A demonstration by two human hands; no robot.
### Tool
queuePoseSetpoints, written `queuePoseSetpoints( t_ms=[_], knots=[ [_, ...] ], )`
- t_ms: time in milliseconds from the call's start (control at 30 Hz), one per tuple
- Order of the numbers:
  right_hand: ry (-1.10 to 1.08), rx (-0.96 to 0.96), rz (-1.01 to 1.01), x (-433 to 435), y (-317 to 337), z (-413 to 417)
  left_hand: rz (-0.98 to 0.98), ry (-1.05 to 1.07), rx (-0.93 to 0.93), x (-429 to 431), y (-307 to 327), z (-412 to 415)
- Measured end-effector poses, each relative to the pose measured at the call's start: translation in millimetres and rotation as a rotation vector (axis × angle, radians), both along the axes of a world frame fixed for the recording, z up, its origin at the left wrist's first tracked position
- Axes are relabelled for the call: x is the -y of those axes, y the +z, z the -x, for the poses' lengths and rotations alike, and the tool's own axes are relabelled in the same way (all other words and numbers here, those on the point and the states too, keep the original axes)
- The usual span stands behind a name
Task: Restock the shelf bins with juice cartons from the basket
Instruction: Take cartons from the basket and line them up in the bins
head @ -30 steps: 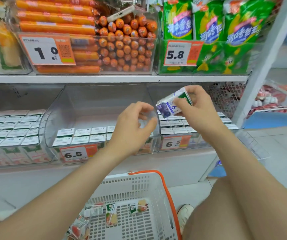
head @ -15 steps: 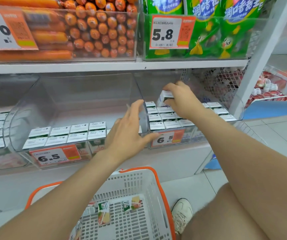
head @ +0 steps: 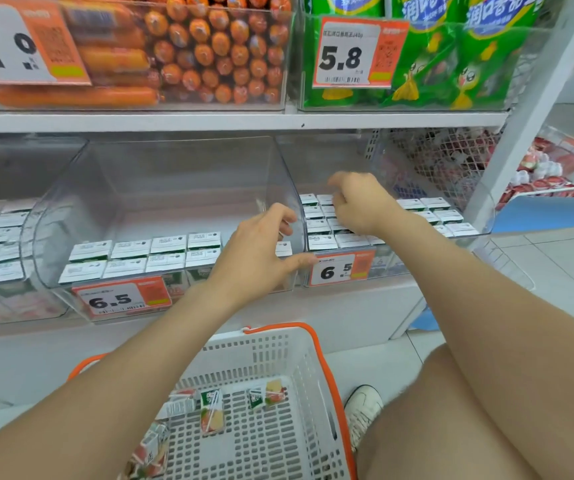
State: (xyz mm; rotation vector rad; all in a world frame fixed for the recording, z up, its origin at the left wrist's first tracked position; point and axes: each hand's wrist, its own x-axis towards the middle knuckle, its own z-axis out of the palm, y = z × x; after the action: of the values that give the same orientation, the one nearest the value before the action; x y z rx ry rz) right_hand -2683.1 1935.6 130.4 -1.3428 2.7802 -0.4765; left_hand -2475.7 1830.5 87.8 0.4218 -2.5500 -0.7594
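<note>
1. Your right hand (head: 358,206) hung low over the white-topped juice cartons (head: 320,242) packed in rows in the clear plastic bin (head: 392,263) beneath it. Its fingers were loosely curled and blurred, and no carton showed in its hold, so it looked empty.
2. Your left hand (head: 257,251) sat just left of the right one. Its thumb lay along the front lip of that bin, beside the orange-and-white "6.5" price tag (head: 341,270), and its fingers curled at the bin's side wall. It seemed to steady the bin. Whether it truly clasped the wall could not be told.
3. You appeared to be at the end of one placement, with a carton set among the rows under your right hand.
4. The second clear plastic bin (head: 174,174), left of your left hand, held only two front rows of cartons and had bare floor behind them.
5. Below both forearms, the white slotted plastic basket with an orange rim (head: 316,344) had several loose fruit-printed cartons (head: 212,412) lying flat.
6. Next, you would likely need to bring a hand down to the basket, pick one carton and stand it upright in a free slot.
</note>
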Motion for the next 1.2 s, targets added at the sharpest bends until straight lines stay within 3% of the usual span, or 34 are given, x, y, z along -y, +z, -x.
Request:
queuePoseSetpoints(
  t_ms=[133, 200, 267, 333, 400, 467, 600, 733, 933, 1200],
  knots=[
    [-0.016, 0.064, 0.387, -20.5, 30.8, -62.5, 0.234, 0.004, -0.205, -2.0, 3.3, -30.2],
    [0.069, 0.132, 0.459, -31.8, 43.1, -106.3, 0.277, 0.027, -0.307, -5.3, 2.4, -55.9],
    [0.260, 0.208, 0.305, -36.7, 43.2, -147.4, 0.282, 0.046, -0.337, -9.8, -3.0, -85.9],
    [0.437, 0.236, -0.009, -33.9, 27.3, -179.1, 0.280, 0.083, -0.290, -11.6, -17.5, -115.7],
    [0.542, 0.246, -0.309, -27.0, -4.1, -202.7, 0.291, 0.108, -0.130, -9.1, -38.0, -142.1],
    [0.588, 0.255, -0.548, -21.4, -42.7, -224.2, 0.256, 0.077, 0.166, -1.9, -62.1, -162.1],
    [0.623, 0.240, -0.777, -12.0, -121.7, -261.1, 0.119, -0.066, 0.758, 16.0, -117.0, -188.8],
    [0.660, 0.282, -0.886, 0.0, -180.6, -285.2, -0.034, -0.028, 0.937, 21.9, -168.3, -218.1],
    [0.637, 0.334, -0.844, 19.0, -234.9, -301.8, -0.179, -0.001, 1.189, 32.4, -237.4, -254.5],
    [0.618, 0.387, -0.939, 31.7, -309.0, -317.3, -0.162, -0.216, 1.471, 15.4, -302.4, -279.2]
  ],
)
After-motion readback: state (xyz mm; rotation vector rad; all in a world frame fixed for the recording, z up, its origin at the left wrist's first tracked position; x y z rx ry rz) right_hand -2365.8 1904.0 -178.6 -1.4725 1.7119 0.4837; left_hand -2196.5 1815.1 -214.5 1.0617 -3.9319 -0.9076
